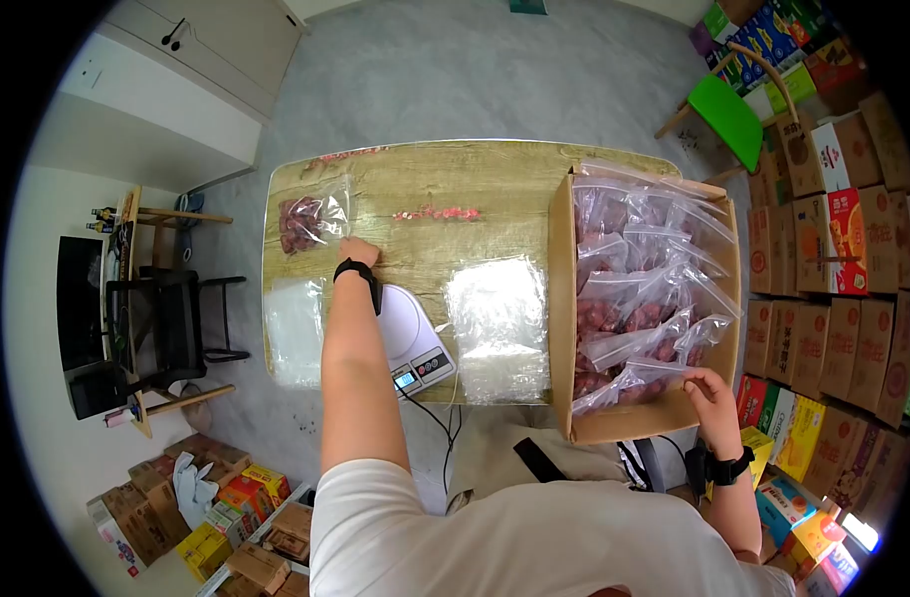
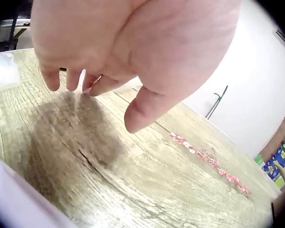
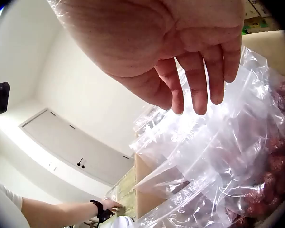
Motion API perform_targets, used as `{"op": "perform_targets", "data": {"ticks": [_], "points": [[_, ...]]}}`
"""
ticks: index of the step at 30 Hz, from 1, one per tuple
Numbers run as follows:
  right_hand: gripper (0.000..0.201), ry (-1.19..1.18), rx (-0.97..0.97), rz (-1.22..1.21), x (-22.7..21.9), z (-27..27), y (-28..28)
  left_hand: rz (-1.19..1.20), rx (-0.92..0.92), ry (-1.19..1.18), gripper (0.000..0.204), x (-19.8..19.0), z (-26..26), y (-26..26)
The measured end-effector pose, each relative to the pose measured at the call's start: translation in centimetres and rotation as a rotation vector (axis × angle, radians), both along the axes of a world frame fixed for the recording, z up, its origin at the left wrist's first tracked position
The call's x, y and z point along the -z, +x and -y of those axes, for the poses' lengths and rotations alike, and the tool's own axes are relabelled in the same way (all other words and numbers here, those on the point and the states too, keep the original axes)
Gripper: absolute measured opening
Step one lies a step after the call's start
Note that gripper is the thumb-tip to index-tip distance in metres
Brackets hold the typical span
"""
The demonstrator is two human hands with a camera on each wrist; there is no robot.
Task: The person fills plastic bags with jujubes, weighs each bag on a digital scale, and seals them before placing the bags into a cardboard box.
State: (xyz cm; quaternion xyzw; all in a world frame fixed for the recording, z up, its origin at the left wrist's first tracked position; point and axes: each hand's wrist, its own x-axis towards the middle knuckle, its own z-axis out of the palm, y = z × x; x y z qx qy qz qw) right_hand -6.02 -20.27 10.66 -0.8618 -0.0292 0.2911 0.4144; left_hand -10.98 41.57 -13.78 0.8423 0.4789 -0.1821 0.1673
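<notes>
My left hand (image 1: 360, 251) is at the lower right corner of a clear plastic bag (image 1: 335, 211) with dark red, date-like pieces (image 1: 299, 224) at its left end. In the left wrist view, the thumb of the left hand (image 2: 133, 52) stands apart from the loosely bent fingers, low over the table. My right hand (image 1: 713, 403) is at the near right corner of a cardboard box (image 1: 559, 328). The right wrist view shows the right hand (image 3: 180, 52) with relaxed fingers hanging over clear zip bags (image 3: 213, 137) filled with similar pieces.
A white kitchen scale (image 1: 403, 323) with a lit display stands by my left forearm. Flat clear bags (image 1: 500, 328) are stacked beside it, with more bags (image 1: 296, 328) at the left. Red-and-white strips (image 1: 437, 214) lie mid-table (image 1: 514, 219). Stacked cartons (image 1: 813, 239) line the right wall.
</notes>
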Motion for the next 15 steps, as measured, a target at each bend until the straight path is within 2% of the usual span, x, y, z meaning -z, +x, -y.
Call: {"op": "perform_targets", "data": {"ticks": [3,4,5,7,9,10,11,13,15], "points": [[0.016,0.01,0.002,0.042,-0.2,-0.7,0.9,0.036,-0.048,0.008,0.048,-2.8,-0.2,0.1],[0.016,-0.021,-0.021,0.035,-1.2,-1.6,1.1,0.169,-0.052,0.078,0.045,-3.2,-0.5,-0.3],[0.017,-0.052,-0.043,0.03,-1.7,-2.1,1.2,0.17,-0.05,0.081,0.045,-3.6,-0.9,-0.9],[0.017,-0.031,-0.027,0.024,-2.2,-2.6,1.1,0.51,0.169,0.429,0.04,-6.2,-0.7,-2.2],[0.018,0.002,-0.081,0.067,-3.1,-3.6,1.0,0.696,0.177,0.392,0.039,-9.3,-0.4,-3.2],[0.019,0.024,-0.108,0.096,-3.1,-3.6,0.8,0.718,0.103,0.228,0.035,-12.0,0.5,-3.5],[0.019,0.027,-0.097,0.103,-3.2,-3.8,0.5,0.727,0.113,0.229,0.035,-14.2,1.4,-3.8],[0.019,0.151,-0.108,0.102,-3.5,-4.0,-0.1,0.958,0.062,-0.015,0.03,-18.0,4.0,-4.4],[0.02,0.132,-0.136,0.112,-4.5,-4.4,-0.6,1.015,0.108,-0.121,0.027,-22.2,8.1,-4.5]]}}
